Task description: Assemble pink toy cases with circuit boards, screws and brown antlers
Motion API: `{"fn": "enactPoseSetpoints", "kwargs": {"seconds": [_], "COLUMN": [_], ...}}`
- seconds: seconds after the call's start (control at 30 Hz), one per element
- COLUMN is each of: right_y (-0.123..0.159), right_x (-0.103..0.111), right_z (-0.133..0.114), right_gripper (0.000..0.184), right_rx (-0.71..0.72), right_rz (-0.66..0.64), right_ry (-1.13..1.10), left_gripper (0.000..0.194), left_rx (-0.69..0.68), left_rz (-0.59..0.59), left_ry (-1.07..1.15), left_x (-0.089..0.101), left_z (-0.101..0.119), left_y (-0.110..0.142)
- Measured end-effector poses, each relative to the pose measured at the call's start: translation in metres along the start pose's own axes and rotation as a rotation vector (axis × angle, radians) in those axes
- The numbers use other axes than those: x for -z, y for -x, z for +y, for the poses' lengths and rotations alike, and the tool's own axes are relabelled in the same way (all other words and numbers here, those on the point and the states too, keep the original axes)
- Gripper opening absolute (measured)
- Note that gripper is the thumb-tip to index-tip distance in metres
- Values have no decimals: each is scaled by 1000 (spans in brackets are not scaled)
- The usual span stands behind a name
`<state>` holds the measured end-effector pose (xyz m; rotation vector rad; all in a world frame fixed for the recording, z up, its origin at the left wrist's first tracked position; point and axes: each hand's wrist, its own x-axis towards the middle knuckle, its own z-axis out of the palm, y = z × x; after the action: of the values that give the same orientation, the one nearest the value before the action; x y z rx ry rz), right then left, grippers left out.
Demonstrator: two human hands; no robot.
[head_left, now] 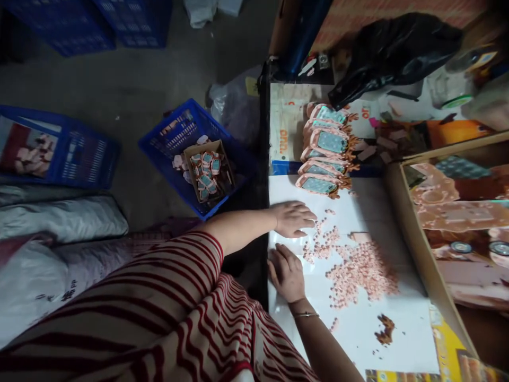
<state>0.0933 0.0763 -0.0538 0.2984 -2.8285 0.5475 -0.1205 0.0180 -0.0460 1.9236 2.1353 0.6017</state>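
My left hand (294,218) lies palm down on the white sheet (405,329), fingers spread, with fingertips beside a loose scatter of small pink bead-like pieces (324,241). Closer to the table's edge is my right hand (287,273), a thin bracelet at its wrist. Its fingers curl in toward the thumb; whatever may be between them is hidden. A larger heap of the same pink pieces (363,273) spreads to the right of both hands. Beyond my left hand stands a row of overlapping pink-edged plaques (318,184) with teal dotted panels and brown antler-like parts.
A small brown pile (385,329) sits on the sheet. An open cardboard box (413,244) of pink and brown parts borders the right side. Blue crates (159,143) stand on the floor, one holding a small box of plaques. A black plastic bag (401,53) lies at the back.
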Motion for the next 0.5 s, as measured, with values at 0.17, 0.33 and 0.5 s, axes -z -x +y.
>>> {"fn": "enactPoseSetpoints", "kwargs": {"seconds": [0.17, 0.33, 0.5], "right_y": [7, 7, 2], "right_x": [2, 4, 8], "right_z": [1, 0, -2], "right_gripper": [39, 38, 39], "right_rx": [-7, 12, 18], "right_rz": [-26, -73, -71], "right_ry": [102, 196, 264], "left_gripper": [33, 31, 36], "left_rx": [0, 352, 1004], "left_rz": [107, 73, -65], "left_ry": [113, 379, 301], "left_x": [-15, -28, -17], "left_z": [1, -25, -80], "left_y": [11, 149, 338]}}
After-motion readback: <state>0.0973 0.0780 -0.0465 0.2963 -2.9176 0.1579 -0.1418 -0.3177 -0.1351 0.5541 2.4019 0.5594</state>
